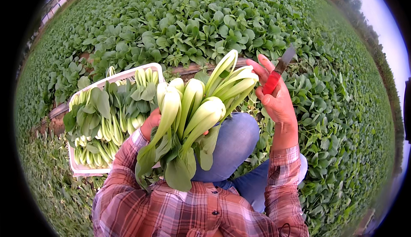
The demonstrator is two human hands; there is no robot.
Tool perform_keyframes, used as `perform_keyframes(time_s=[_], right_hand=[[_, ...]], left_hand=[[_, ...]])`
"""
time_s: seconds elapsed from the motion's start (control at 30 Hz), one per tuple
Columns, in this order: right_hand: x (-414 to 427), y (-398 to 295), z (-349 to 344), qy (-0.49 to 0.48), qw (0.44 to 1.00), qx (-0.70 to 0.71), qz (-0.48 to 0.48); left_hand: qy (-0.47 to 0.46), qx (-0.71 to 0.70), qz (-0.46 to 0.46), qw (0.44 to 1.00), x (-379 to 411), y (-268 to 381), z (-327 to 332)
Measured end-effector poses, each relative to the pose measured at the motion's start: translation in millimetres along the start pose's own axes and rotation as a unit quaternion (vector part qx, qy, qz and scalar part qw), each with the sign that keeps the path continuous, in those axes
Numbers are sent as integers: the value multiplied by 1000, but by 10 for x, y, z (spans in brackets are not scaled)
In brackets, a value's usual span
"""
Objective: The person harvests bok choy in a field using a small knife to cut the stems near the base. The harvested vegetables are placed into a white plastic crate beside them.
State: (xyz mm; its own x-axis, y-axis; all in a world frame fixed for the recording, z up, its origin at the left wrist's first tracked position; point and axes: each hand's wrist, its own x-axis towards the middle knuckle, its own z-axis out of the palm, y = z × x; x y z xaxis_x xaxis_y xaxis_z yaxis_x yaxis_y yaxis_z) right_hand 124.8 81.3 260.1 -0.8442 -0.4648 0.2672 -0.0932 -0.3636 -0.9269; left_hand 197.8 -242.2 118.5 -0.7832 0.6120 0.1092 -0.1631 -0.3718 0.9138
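A bunch of several green-stemmed bok choy [192, 115] is held in front of my chest, pale bases up and leaves hanging down. My left hand [151, 124] grips it from the left side, mostly hidden behind the stalks. In my right hand [278, 100] is a short knife [278, 70] with a red handle, its dark blade pointing up and away. The fingertips of that hand are beside the bases of the bunch's right-hand plants; whether they touch cannot be told.
A white plastic crate [71, 160] holding rows of bok choy [110, 124] stands at my left. Growing bok choy plants [192, 25] spread ahead and to the right. A pale strip [184, 69] runs along the ground behind the crate. My bent knee [242, 134] is under the bunch.
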Motion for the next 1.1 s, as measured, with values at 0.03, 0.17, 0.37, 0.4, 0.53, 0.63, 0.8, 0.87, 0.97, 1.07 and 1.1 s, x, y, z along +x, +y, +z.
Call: perform_keyframes(time_s=[0.03, 0.17, 0.37, 0.4, 0.53, 0.63, 0.8, 0.87, 0.97, 1.07, 1.1], right_hand=[[47, 44, 127, -43, 997, 64, 4], [206, 43, 285, -132, 980, 148, 33], [326, 62, 326, 19, 999, 40, -29], [321, 18, 297, 63, 998, 13, -17], [324, 87, 448, 59, 987, -150, 10], [312, 185, 807, 7, 996, -88, 33], [333, 497, 1090, 5, 999, 3, 38], [299, 541, 1094, 8, 999, 19, 31], [283, 586, 1139, 17, 999, 36, 24], [309, 627, 1259, 32, 998, 38, 34], [319, 651, 1276, 25, 997, 36, 64]], left_hand=[[-7, -11, 2, 1000, 58, 19, 100], [-20, -41, 11, 999, 149, 133, 410], [78, -94, 77, 990, -19, 516, 746], [99, -108, 95, 985, -44, 560, 789], [190, 43, 123, 973, -442, 564, 427], [198, 88, 157, 964, -342, 660, 511], [137, -7, 87, 987, -197, 795, 717], [149, 17, 49, 987, -194, 825, 745], [183, -18, 54, 981, -106, 920, 880], [213, -37, 73, 974, -150, 840, 932], [223, -27, 54, 973, -161, 778, 894]])
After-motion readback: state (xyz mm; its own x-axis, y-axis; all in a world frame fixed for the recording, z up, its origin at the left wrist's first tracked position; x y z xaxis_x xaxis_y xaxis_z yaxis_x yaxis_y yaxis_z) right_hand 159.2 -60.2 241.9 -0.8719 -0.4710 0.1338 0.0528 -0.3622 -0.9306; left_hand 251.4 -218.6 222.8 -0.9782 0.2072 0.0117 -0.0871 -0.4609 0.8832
